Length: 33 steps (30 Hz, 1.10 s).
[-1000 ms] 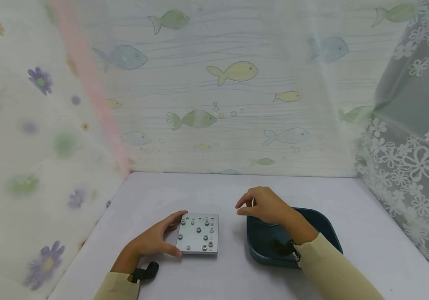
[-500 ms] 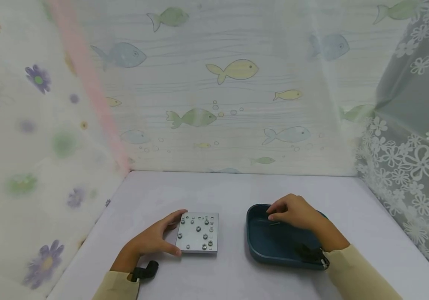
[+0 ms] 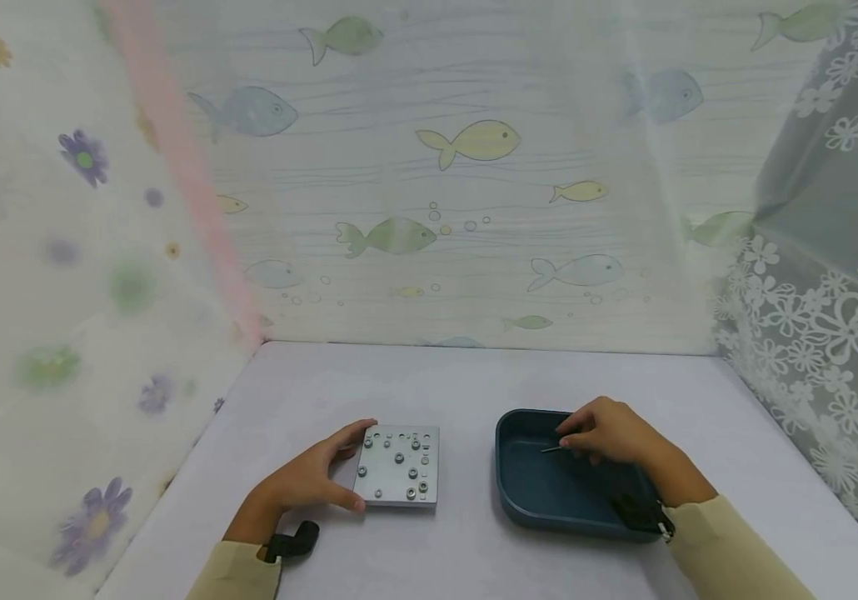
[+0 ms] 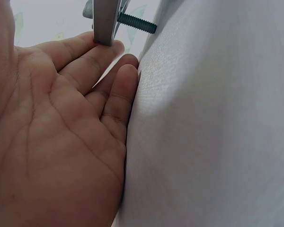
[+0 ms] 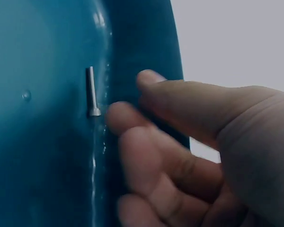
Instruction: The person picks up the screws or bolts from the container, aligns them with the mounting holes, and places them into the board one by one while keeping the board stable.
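Note:
A silver metal plate (image 3: 387, 482) studded with several socket-head screws sits on the table. My left hand (image 3: 312, 479) holds it by its left side, thumb at the near corner and fingers at the far one. In the left wrist view a threaded screw shank (image 4: 138, 22) juts from the plate's underside, above the cloth. Over the dark blue tray (image 3: 513, 500), my right hand (image 3: 612, 433) hovers with fingers loosely bent and thumb apart. Beside its fingertips a thin silver screw (image 5: 93, 92) lies on the tray floor, with a gap between in the right wrist view.
White cloth covers the table (image 3: 459, 392). Behind it hangs a curtain (image 3: 474, 208) printed with fish, and a lacy sheer curtain (image 3: 834, 333) borders the right side. A flowered curtain (image 3: 99, 375) stands at the left.
My right hand has moved right and down, from beside the tray's far left corner to inside it near the screw. The left hand and plate stay put.

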Each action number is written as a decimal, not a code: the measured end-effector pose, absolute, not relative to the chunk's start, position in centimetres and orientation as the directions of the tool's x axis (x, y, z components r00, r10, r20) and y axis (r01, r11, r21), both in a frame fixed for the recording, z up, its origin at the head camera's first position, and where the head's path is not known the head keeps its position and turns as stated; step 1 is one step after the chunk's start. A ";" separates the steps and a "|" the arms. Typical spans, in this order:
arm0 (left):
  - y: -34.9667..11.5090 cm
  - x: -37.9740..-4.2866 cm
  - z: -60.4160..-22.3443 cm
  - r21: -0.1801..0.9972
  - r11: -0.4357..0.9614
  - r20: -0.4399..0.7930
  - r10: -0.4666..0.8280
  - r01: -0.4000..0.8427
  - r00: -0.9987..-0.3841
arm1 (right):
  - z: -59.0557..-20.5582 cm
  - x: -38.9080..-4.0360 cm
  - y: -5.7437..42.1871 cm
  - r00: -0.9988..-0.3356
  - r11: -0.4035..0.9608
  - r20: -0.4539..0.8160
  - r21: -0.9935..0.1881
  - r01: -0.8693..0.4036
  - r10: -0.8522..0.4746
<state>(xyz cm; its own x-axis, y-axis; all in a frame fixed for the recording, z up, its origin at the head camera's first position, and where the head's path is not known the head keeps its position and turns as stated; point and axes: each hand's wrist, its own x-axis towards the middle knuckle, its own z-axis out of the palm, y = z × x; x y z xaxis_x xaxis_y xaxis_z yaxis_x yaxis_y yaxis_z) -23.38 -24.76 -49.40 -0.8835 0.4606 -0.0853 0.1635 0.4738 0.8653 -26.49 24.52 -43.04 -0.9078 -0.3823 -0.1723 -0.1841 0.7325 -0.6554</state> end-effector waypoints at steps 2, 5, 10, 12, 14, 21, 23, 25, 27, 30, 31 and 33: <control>-24.7 -23.3 -49.3 0.865 0.472 -0.079 0.465 0.171 -0.882 | -43.3 -26.5 24.7 -0.902 0.735 -0.195 -0.657 -0.170 -0.384; -24.7 -23.4 -49.3 0.867 0.467 -0.076 0.467 0.173 -0.881 | -43.6 -26.6 24.7 -0.894 0.737 -0.218 -0.656 -0.162 -0.391; -24.8 -23.5 -49.5 0.870 0.470 -0.095 0.460 0.151 -0.883 | -44.1 -27.0 24.7 -0.888 0.747 -0.246 -0.648 -0.148 -0.389; -24.8 -23.5 -49.6 0.870 0.473 -0.106 0.454 0.138 -0.885 | -44.3 -27.0 24.6 -0.886 0.754 -0.261 -0.642 -0.138 -0.384; -24.9 -23.5 -49.6 0.871 0.473 -0.111 0.450 0.131 -0.886 | -44.4 -27.1 24.5 -0.888 0.760 -0.273 -0.638 -0.122 -0.371; -24.8 -23.5 -49.6 0.875 0.463 -0.103 0.461 0.140 -0.881 | -44.8 -27.1 24.4 -0.904 0.786 -0.278 -0.610 -0.096 -0.325; -24.7 -23.5 -49.5 0.875 0.461 -0.099 0.464 0.145 -0.880 | -45.0 -27.1 24.4 -0.909 0.793 -0.269 -0.600 -0.101 -0.320; -24.7 -23.4 -49.5 0.877 0.459 -0.098 0.466 0.145 -0.879 | -45.1 -27.1 24.4 -0.913 0.796 -0.261 -0.596 -0.104 -0.315; -24.7 -23.4 -49.5 0.878 0.458 -0.105 0.464 0.137 -0.880 | -45.1 -27.1 24.3 -0.913 0.795 -0.249 -0.595 -0.120 -0.324; -24.8 -23.4 -49.5 0.880 0.454 -0.101 0.466 0.139 -0.879 | -45.1 -27.1 24.2 -0.916 0.792 -0.242 -0.599 -0.119 -0.320; -24.8 -23.4 -49.5 0.880 0.452 -0.097 0.467 0.143 -0.879 | -45.1 -27.1 24.2 -0.917 0.793 -0.238 -0.597 -0.122 -0.320; -24.9 -23.4 -49.6 0.878 0.453 -0.090 0.469 0.152 -0.879 | -45.1 -27.1 24.1 -0.919 0.796 -0.232 -0.593 -0.126 -0.319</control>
<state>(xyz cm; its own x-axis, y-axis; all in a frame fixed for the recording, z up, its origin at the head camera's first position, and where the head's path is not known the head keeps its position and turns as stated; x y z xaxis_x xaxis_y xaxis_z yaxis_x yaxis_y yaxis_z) -23.37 -24.90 -49.61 -0.8785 0.4692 -0.0897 0.1524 0.4533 0.8782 -27.13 24.14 -45.09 -0.9191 -0.3186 -0.2316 -0.1265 0.7956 -0.5925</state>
